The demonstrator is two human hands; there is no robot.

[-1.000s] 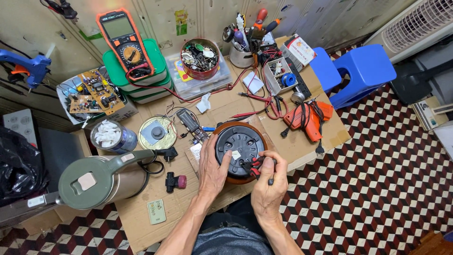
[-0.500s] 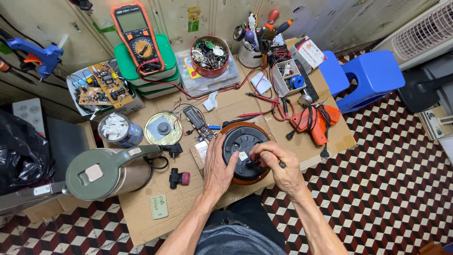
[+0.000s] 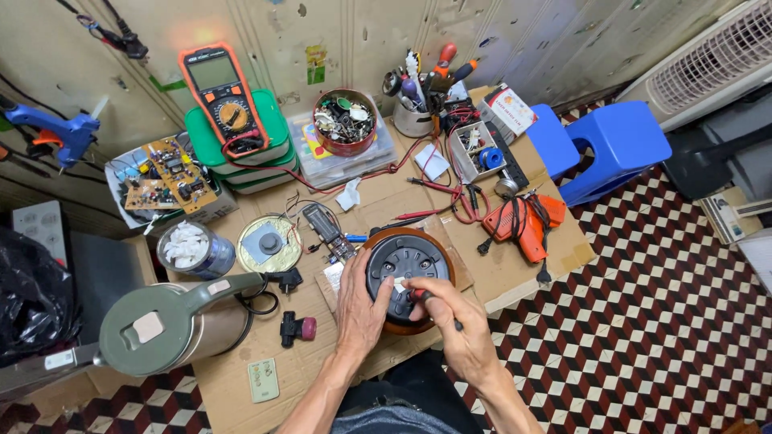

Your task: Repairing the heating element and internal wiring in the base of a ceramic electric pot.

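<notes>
1. Black round kettle base (image 3: 404, 273) lies on the cardboard-covered table (image 3: 523, 265), steadied by the left hand (image 3: 359, 309) cupped on its rim
2. Right hand (image 3: 450, 317), now shifted inward, pinches a screwdriver (image 3: 438, 309) onto its centre

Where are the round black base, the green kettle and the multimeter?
round black base (image 3: 406, 261), head view, upper face.
green kettle (image 3: 173, 325), head view, lid.
multimeter (image 3: 223, 90), head view, body between screen and dial.
</notes>
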